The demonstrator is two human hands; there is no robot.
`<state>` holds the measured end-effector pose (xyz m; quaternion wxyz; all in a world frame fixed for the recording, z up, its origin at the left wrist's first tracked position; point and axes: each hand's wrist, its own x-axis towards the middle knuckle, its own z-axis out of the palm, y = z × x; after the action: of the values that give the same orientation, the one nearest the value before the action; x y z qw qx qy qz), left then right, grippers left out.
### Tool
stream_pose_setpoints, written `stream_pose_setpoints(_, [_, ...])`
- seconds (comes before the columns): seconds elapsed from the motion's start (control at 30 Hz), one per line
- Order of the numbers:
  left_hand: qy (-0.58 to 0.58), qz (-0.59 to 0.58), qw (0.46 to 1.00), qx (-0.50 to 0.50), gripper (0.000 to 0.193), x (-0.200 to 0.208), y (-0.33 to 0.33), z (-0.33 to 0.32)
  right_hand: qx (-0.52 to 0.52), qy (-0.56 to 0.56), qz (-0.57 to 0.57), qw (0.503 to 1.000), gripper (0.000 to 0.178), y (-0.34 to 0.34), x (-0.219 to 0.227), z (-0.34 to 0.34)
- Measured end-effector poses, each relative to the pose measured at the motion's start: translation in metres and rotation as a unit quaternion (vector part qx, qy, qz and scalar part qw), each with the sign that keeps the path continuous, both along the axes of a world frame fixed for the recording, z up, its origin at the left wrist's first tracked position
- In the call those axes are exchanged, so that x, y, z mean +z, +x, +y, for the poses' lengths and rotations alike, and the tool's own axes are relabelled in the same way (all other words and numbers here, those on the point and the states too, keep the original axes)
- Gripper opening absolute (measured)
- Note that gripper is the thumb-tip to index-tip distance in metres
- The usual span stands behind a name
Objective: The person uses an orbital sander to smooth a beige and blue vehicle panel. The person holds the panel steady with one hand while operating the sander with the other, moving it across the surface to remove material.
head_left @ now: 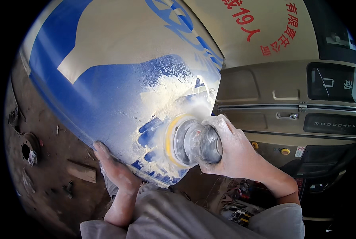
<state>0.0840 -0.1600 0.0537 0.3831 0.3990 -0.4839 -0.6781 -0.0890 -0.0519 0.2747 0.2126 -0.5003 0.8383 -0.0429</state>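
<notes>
A dust-coated orbital sander [194, 139] with a yellow-edged disc is gripped in my right hand [236, 151], its fingers and thumb wrapped round the grey head. The disc rests against the lower right part of a large blue and beige vehicle panel [94, 103]. Pale powder and scraped, patchy paint [166, 95] surround it, with blue spots showing between bare streaks. At the panel's lower left edge lies my left hand [118, 171], dusty, its visible fingers stretched along the rim. The undersides of those fingers are hidden.
To the right stands a beige vehicle side with a door handle [287, 116] and dark windows [337, 83]. On the dirty floor at left lie a round metal part [28, 145] and a wooden block [82, 171]. Tools and clutter [239, 205] are at the lower right.
</notes>
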Motion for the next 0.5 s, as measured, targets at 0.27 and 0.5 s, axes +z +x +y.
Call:
stream_pose_setpoints(0.27, [0.270, 0.264, 0.926, 0.015, 0.059, 0.027, -0.009, -0.012, -0.054, 0.025, -0.033, 0.998, 0.082, -0.005, 0.005, 0.015])
stream_pose_setpoints(0.5, [0.280, 0.236, 0.929, 0.049, 0.057, 0.021, -0.009, -0.007, -0.051, 0.043, -0.035, 0.997, 0.082, -0.004, 0.002, 0.034])
